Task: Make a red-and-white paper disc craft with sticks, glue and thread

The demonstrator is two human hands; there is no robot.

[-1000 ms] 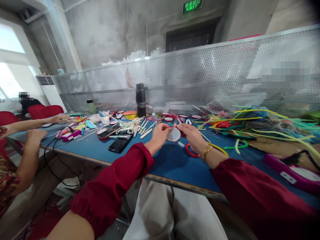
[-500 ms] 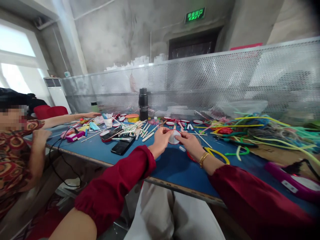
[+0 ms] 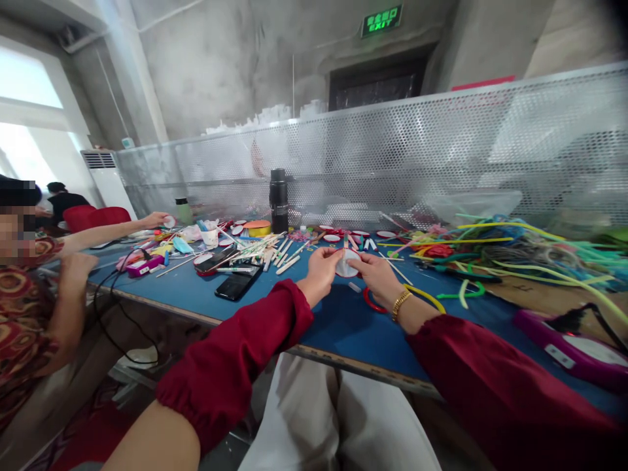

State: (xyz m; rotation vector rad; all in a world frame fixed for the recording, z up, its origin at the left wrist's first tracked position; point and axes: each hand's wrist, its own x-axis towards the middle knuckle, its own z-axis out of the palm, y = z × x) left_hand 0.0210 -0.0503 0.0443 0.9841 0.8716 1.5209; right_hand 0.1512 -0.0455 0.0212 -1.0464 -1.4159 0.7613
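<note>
Edge work, it seems: left hand and right hand, fingers pinching the white disc, right of the black bottle. Next probably wants steady pressure.

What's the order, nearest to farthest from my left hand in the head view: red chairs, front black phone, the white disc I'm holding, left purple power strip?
1. White disc: at the fingertips of your left hand.
2. Front black phone: on the table, left of that hand.
3. Left purple power strip: farther left, past the phone.
4. Red chairs: far left, beyond the table.
</note>
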